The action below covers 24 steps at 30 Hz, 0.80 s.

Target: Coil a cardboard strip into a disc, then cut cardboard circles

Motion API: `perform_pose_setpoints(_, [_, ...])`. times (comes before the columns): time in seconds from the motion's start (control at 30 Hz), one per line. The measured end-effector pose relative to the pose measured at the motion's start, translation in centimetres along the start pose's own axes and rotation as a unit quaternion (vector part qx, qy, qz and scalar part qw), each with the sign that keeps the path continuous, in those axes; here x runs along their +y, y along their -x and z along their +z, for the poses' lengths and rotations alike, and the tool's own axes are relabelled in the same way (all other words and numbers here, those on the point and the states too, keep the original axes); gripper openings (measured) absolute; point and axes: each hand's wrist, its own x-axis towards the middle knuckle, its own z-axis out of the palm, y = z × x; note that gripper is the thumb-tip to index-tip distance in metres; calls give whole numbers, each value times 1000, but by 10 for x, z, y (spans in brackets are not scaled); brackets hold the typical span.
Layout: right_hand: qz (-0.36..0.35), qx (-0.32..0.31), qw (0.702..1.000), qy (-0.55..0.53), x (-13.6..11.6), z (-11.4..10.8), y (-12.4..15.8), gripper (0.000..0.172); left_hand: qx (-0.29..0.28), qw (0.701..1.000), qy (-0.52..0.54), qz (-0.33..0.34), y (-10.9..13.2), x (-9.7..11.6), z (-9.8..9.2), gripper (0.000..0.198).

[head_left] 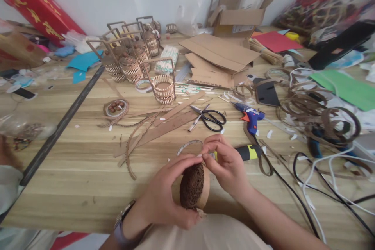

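My left hand (162,189) is wrapped round a round disc-like piece (191,185), close to the front of my body. Its face is dark brown and rough, with a light tan band round the side. My right hand (225,164) is closed in a pinch at the piece's top edge, by my left fingertips. A tiny whitish bit shows there, too small to name. Just behind the hands lies a pale curved strip (187,145). A black and yellow-green tool handle (249,152) rests beside my right hand.
Black-handled scissors (212,119), a blue glue gun (250,117) and brown strips (164,127) lie ahead. Several small lantern-like baskets (130,68) stand at the back left, one handled basket (164,90) nearer. Coiled strips (310,105) and cables (307,187) crowd the right. Another person's sleeve (8,187) shows at left.
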Motion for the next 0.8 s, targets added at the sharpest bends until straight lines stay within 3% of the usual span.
perform_pose_setpoints(0.1, [5,-9,1000,-8,-1,0,0,14,1,1000,16,0,1,-3,1,86])
perform_pose_setpoints(0.27, [-47,0,997,68,-2,-1,-1,12,9,999,34,-3,3,-8,3,89])
perform_pose_setpoints(0.37, [44,47,998,-20,8,-3,-6,11,4,998,63,20,6,-10,4,87])
perform_pose_setpoints(0.43, [120,109,983,-89,18,-6,-11,12,-6,996,74,40,7,-11,3,86])
perform_pose_setpoints(0.5, [149,146,971,-117,27,-11,-14,12,-1,999,37,33,8,-12,1,85])
perform_pose_setpoints(0.67, [207,96,952,-207,17,-16,-5,12,32,994,-102,-26,4,-16,-4,74])
perform_pose_setpoints(0.8, [303,33,875,-376,-8,-11,8,19,58,997,-48,-34,3,-17,0,72])
